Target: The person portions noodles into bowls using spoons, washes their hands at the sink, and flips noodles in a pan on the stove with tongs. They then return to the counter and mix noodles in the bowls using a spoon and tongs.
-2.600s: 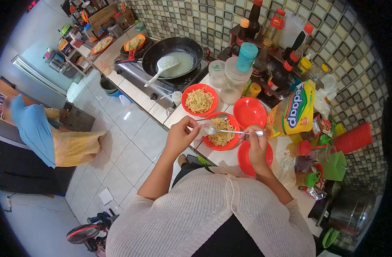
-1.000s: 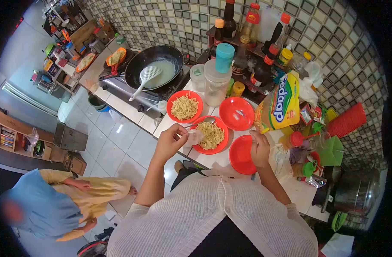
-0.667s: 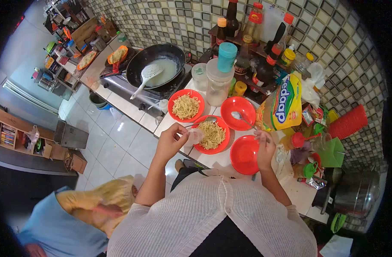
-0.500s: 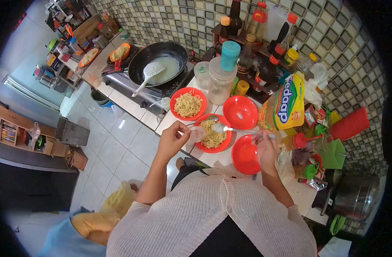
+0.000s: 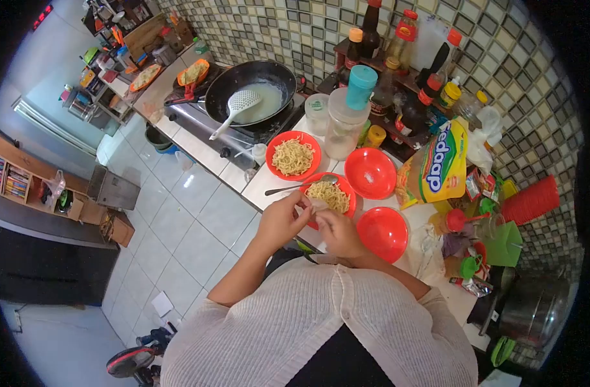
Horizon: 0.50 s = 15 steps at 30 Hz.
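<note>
My left hand [image 5: 284, 219] and my right hand [image 5: 340, 231] meet at the near edge of a red bowl of noodles [image 5: 328, 195]. Between their pinched fingertips is a small clear plastic packet [image 5: 318, 205], partly hidden by the fingers. A metal spoon [image 5: 301, 185] lies across that bowl, its handle sticking out to the left. Behind it stands a second red bowl of noodles [image 5: 293, 156]. To the right are two more red bowls, one with a little white stuff inside [image 5: 370, 174] and one nearer my right forearm [image 5: 382, 235].
A black wok [image 5: 251, 97] with cloudy liquid and a white slotted spatula [image 5: 237, 109] sits on the stove. A clear jar [image 5: 344, 126] with a teal cup [image 5: 361, 87] on top, a yellow pouch [image 5: 436, 164], bottles and stacked red bowls [image 5: 524, 201] line the tiled wall.
My right hand has moved left from above the near right bowl to meet my left hand at the packet. A blurred whitish thing by it no longer shows. A person at lower left has left view.
</note>
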{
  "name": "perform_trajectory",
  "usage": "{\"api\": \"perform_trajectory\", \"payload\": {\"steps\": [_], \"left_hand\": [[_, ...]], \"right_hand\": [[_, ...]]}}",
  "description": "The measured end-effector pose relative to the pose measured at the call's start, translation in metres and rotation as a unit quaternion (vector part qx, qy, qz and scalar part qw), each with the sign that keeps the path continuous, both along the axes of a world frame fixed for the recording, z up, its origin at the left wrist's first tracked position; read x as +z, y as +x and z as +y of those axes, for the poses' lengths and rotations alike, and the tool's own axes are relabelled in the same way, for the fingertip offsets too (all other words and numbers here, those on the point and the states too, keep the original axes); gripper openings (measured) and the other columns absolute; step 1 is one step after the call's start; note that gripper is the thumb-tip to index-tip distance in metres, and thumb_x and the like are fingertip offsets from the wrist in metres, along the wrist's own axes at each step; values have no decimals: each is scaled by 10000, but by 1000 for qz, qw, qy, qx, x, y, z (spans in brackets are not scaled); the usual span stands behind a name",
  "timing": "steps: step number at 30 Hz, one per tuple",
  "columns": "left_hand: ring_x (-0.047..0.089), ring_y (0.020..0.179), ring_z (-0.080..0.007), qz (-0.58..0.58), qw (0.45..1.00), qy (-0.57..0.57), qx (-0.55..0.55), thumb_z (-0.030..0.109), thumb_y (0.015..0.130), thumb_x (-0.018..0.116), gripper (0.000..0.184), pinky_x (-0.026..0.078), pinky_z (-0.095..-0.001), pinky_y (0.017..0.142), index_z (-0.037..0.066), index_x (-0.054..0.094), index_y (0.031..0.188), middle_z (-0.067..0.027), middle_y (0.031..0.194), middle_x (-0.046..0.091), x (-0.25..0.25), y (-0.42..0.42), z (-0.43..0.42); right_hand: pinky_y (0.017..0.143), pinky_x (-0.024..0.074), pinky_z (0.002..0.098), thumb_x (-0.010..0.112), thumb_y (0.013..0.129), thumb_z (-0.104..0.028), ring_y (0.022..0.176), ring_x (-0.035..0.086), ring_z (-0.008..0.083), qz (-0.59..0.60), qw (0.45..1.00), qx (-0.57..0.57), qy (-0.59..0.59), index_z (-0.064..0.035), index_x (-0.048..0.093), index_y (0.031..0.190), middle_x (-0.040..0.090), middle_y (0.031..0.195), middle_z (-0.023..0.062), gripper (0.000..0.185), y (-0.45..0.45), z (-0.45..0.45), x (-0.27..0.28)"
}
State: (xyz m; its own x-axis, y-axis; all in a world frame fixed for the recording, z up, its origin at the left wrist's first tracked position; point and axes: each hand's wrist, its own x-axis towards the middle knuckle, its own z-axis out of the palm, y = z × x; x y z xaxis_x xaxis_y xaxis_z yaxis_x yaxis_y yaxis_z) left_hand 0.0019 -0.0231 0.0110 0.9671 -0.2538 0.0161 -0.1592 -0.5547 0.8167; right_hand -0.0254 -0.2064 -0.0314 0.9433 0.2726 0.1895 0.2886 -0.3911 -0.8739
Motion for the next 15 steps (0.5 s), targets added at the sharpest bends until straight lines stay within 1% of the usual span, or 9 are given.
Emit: {"api": "perform_trajectory", "payload": {"steps": [1,2,3,4,5,6,7,9,15], "left_hand": [[640,591,-144,-16,1000,2,13,195,874,673,163,483,-281,547,48,613,910,-53,778,676,-3,1,3],[638,580,-152,-31,999,4,25,201,874,671,165,483,-283,545,52,611,913,-52,773,675,-4,1,7],[638,580,-152,-29,999,5,31,201,874,671,165,483,-283,545,52,611,913,-52,773,675,-3,1,11],[648,587,-168,-9,999,5,44,208,856,671,163,492,-304,552,65,616,910,-49,784,686,-1,2,14],[658,594,-184,10,998,6,56,215,838,670,162,501,-325,560,77,621,908,-45,794,696,0,4,17],[657,591,-180,-1,998,6,59,216,836,671,160,499,-322,558,81,623,907,-44,790,698,-1,5,21],[657,591,-180,-1,998,5,60,216,836,671,160,499,-322,558,81,623,907,-44,790,698,-2,7,25],[596,559,-123,-19,997,7,72,187,862,677,163,469,-274,536,45,612,909,-44,756,667,0,9,29],[580,560,-113,-8,997,1,73,184,866,671,162,457,-268,531,43,613,920,-39,775,671,5,14,30]], "right_hand": [[734,518,371,536,944,-123,818,658,294,2,1000,5,0,1,626,1005,670,920,143,165,1,0,-4],[704,509,334,514,971,-143,778,644,238,70,991,-13,116,6,617,991,664,902,116,182,4,-3,-11],[674,499,298,492,998,-162,738,630,182,138,963,-32,229,11,609,977,658,884,90,210,5,-6,-12],[674,499,298,492,998,-162,738,630,182,141,963,-28,228,11,609,977,658,884,90,210,5,-10,-13],[656,482,267,472,1014,-176,726,607,141,133,957,-48,252,4,602,962,645,872,70,228,5,-17,-13],[637,465,236,453,1031,-190,714,584,100,125,951,-69,276,-3,595,947,632,860,50,250,5,-22,-10],[637,465,236,453,1031,-190,714,584,100,126,951,-68,275,-3,595,947,632,860,50,250,4,-26,-7],[642,466,245,438,1036,-196,713,589,116,94,941,-101,309,-14,578,934,628,850,61,251,0,-34,0],[673,484,279,400,1044,-214,725,589,132,97,923,-123,352,-16,552,932,615,835,80,273,-9,-43,9]]}}
